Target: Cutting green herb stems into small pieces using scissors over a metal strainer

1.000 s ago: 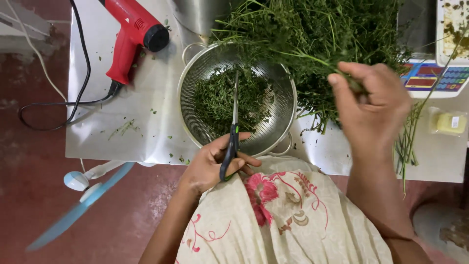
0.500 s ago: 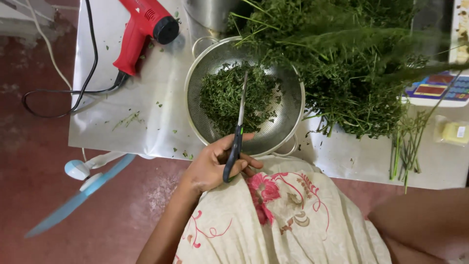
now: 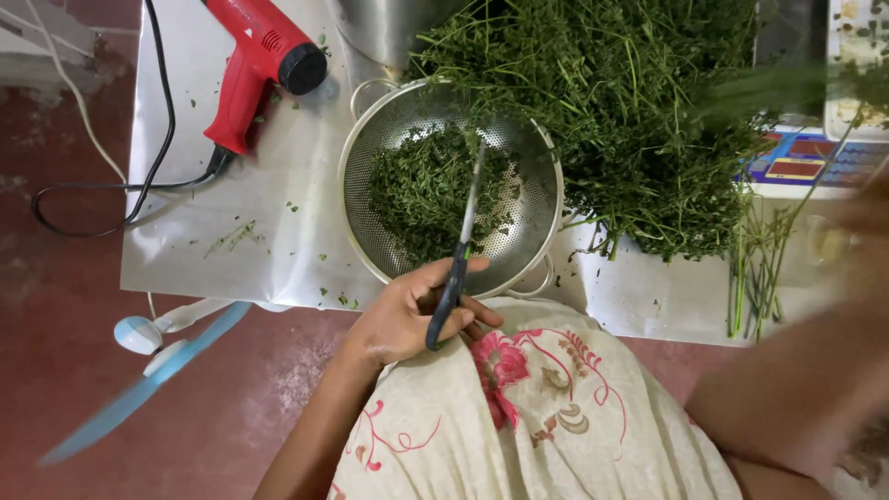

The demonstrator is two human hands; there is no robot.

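Head view: we see our left hand clamped around the handles of scissors whose closed blades point toward twelve o'clock, tips over the cut greens in the metal colander. Our right arm sweeps in blurred at four o'clock, its hand's grip impossible to tell, nearer the uncut herb pile at one o'clock.

My left hand grips scissors, blades closed over the metal colander of cut herbs. My right forearm is blurred; that hand cannot be made out.
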